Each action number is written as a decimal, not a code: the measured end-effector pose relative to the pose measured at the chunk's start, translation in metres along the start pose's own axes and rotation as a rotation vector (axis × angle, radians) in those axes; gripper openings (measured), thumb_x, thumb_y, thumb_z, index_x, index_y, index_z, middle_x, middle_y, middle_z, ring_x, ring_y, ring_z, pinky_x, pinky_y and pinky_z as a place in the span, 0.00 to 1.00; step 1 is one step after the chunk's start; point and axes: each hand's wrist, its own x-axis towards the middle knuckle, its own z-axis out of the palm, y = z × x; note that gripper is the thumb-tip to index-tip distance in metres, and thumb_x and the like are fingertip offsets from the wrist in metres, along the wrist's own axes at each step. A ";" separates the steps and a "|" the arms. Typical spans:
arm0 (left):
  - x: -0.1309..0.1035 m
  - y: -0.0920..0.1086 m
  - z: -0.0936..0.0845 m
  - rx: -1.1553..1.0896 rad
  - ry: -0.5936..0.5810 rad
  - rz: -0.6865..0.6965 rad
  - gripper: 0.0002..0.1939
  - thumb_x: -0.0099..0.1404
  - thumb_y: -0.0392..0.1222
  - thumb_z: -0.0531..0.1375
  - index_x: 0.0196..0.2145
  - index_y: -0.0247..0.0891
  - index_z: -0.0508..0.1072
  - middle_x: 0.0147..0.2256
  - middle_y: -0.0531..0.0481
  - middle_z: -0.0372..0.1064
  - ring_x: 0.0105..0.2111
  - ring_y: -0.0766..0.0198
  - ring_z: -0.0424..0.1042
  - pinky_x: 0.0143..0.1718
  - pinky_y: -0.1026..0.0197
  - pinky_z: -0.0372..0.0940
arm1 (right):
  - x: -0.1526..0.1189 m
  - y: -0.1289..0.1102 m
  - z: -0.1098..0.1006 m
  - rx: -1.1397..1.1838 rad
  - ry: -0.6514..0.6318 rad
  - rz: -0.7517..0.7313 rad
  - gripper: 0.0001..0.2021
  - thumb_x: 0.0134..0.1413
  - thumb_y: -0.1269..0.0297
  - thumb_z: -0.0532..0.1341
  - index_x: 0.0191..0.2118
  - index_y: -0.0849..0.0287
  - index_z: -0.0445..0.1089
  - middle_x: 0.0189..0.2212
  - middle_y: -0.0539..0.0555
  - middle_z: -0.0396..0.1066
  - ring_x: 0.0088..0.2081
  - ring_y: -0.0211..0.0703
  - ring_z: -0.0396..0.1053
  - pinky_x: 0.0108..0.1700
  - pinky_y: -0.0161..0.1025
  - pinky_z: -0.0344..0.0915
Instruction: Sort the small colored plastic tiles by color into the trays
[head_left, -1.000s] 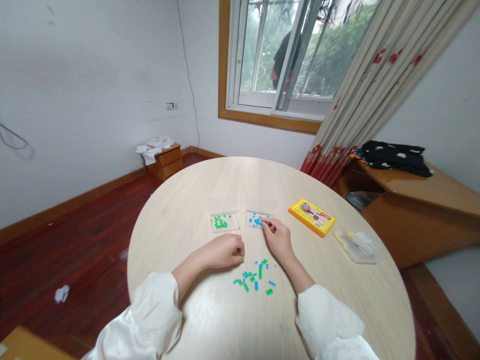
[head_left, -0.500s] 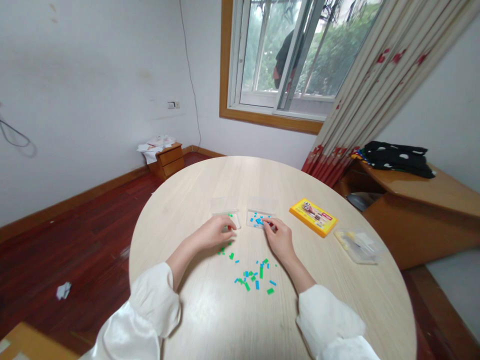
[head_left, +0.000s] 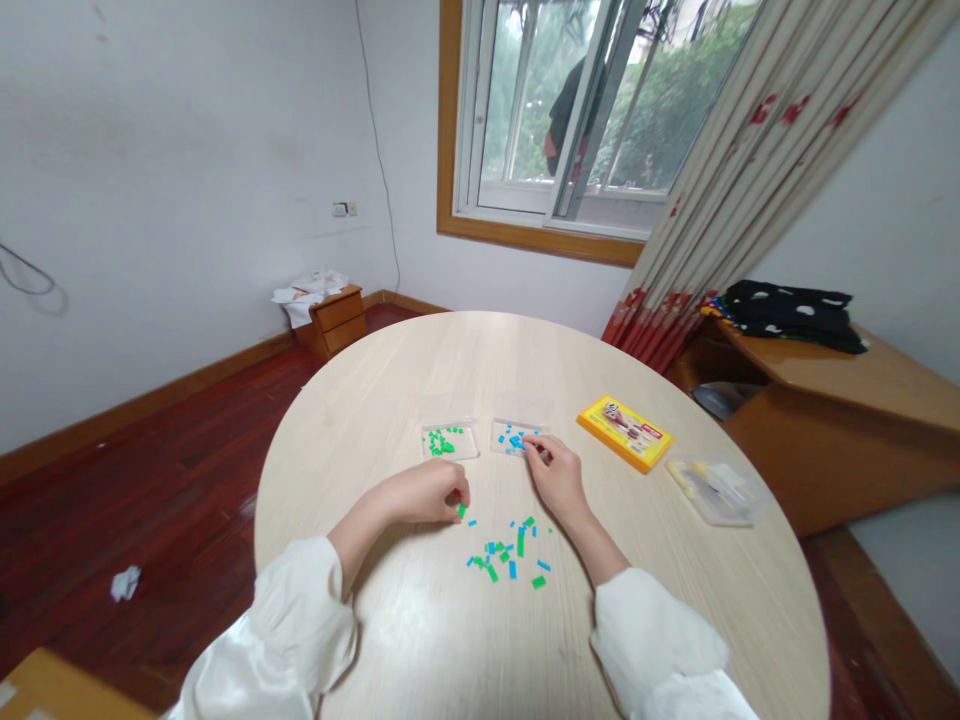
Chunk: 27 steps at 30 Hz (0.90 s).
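My left hand [head_left: 431, 492] is low over the table, its fingertips closed on a small green toy brick [head_left: 462, 511]. Just beyond it stands a shallow clear box [head_left: 471, 450] with several green bricks [head_left: 442, 442] inside. My right hand [head_left: 556, 472] has its fingers pinched together at the right part of a second clear box [head_left: 497, 447]. Blue bricks [head_left: 514, 440] lie in that box; whatever the right fingertips hold is too small to make out. Between my forearms, loose green bricks [head_left: 520, 545] and blue bricks [head_left: 513, 570] are scattered on the table.
A yellow box [head_left: 626, 432] with a printed picture lies right of my right hand. Beside it is a clear plastic case [head_left: 712, 490] with pale pieces. The round wooden table [head_left: 420, 640] stands near a window and a wooden desk [head_left: 847, 430].
My left hand has come back from over the green bricks' box toward me, down to a green brick on the table, uncovering the box. My right hand has stayed almost still.
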 end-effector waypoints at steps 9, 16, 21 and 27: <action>0.017 -0.031 -0.006 -0.124 0.667 -0.179 0.12 0.57 0.33 0.59 0.41 0.33 0.73 0.36 0.45 0.70 0.38 0.62 0.68 0.43 0.59 0.61 | 0.000 -0.002 -0.002 -0.009 -0.020 -0.002 0.11 0.52 0.61 0.55 0.32 0.59 0.74 0.32 0.57 0.75 0.34 0.46 0.70 0.36 0.42 0.65; 0.008 -0.026 -0.004 -0.160 0.508 -0.134 0.13 0.58 0.35 0.58 0.42 0.35 0.73 0.34 0.47 0.71 0.34 0.63 0.68 0.39 0.61 0.62 | 0.000 -0.001 -0.002 0.000 -0.015 -0.006 0.12 0.52 0.61 0.56 0.32 0.59 0.74 0.31 0.57 0.75 0.33 0.46 0.70 0.35 0.42 0.65; -0.001 -0.010 -0.002 -0.060 0.196 -0.027 0.08 0.56 0.33 0.59 0.35 0.35 0.75 0.33 0.47 0.71 0.34 0.62 0.68 0.38 0.61 0.61 | 0.000 -0.001 -0.001 0.006 -0.019 0.007 0.12 0.52 0.61 0.56 0.32 0.59 0.75 0.33 0.58 0.76 0.34 0.46 0.70 0.37 0.43 0.65; 0.001 -0.007 0.001 0.075 0.116 -0.043 0.06 0.56 0.30 0.57 0.30 0.35 0.75 0.32 0.45 0.71 0.33 0.60 0.68 0.35 0.61 0.62 | 0.001 -0.001 0.000 0.006 -0.012 0.001 0.12 0.52 0.61 0.56 0.32 0.59 0.75 0.32 0.58 0.75 0.34 0.47 0.71 0.37 0.43 0.65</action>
